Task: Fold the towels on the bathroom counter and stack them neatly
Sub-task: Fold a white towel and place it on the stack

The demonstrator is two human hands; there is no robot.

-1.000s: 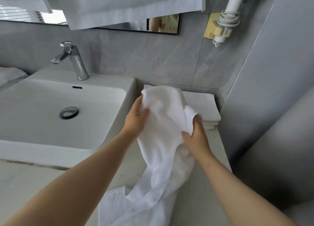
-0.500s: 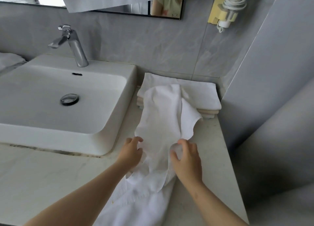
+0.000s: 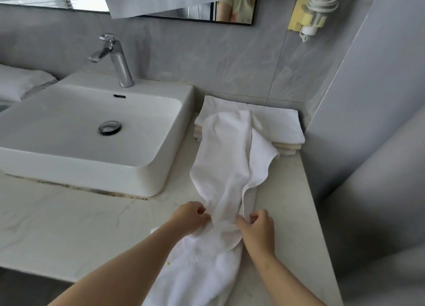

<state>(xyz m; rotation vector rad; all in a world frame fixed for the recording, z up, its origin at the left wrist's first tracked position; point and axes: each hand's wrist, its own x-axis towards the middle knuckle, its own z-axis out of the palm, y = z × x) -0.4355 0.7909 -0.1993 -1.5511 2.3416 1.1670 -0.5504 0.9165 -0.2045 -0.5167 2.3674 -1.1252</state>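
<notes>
White terry cloth fills the middle of my feed: the loose towel (image 3: 225,163) lies lengthwise along the marble-look counter (image 3: 80,225). Its far end is draped up onto the stack of folded towels (image 3: 280,128) in the corner by the wall, and its near end spills over the counter's front edge. Both hands are on it where it narrows. The left hand (image 3: 192,217) has its fingers curled into the left edge, and the right hand (image 3: 257,227) pinches the right edge between thumb and fingers, so both are gripping the towel, not just resting on it. My read is that they take it at the waist to pull the bunched cloth out flat before a fold. I'd say it lies beside the basin (image 3: 149,181) because that strip of counter leads straight to the stack it has to join. Now the blind spots. The fingertips are buried in cloth, so I can't say how much fabric each hand has. The towel's near end runs out of the bottom of the frame. Its far end covers part of the stack, where I see beige edges under a white top but can't count layers. At far left another pale bundle (image 3: 20,82) is cut off by the frame edge.
</notes>
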